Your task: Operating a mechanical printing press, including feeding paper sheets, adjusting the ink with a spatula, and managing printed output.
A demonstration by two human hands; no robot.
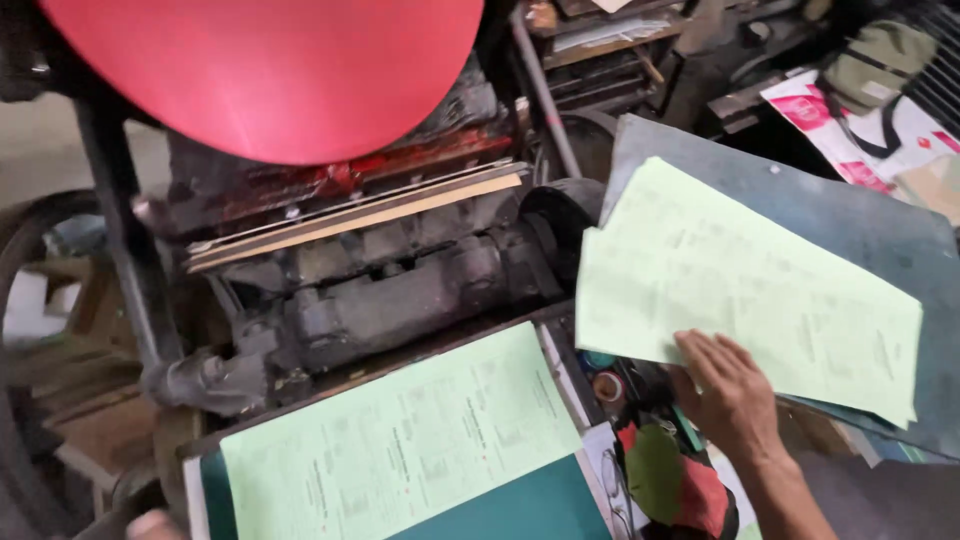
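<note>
Right hand (pixel 728 392) laid flat, palm down, fingers spread over the lower left corner of a stack of pale green printed sheets (pixel 740 290) — pressing on top, not closed round them. Stack resting fanned and askew on a dark grey feed board (pixel 860 225) that slopes up to the right side of the view. Left hand (pixel 152 524) barely in view at the bottom edge, only a knuckle or fingertip showing beside the lower board; cannot tell whether open or closed. In front, a single green printed sheet (pixel 405 445) lying flat on a teal board (pixel 520 510), tilted with its far corner toward the machine. Behind it, an old black platen press (pixel 400 290), greasy and worn, with red ink smeared along its upper edge and a tan wooden strip (pixel 360 215) across the bed. Above, a large round ink disc (pixel 265 70) coated in bright red, filling the top left. Between the two boards, a cluttered gap — a tape roll (pixel 607 386), rags in red and green (pixel 675 480). Dim, crowded workshop around: dark shelving (pixel 600 50) at the back, a large iron flywheel (pixel 30 300) at far left, red-and-white cartons (pixel 880 130) at top right.
</note>
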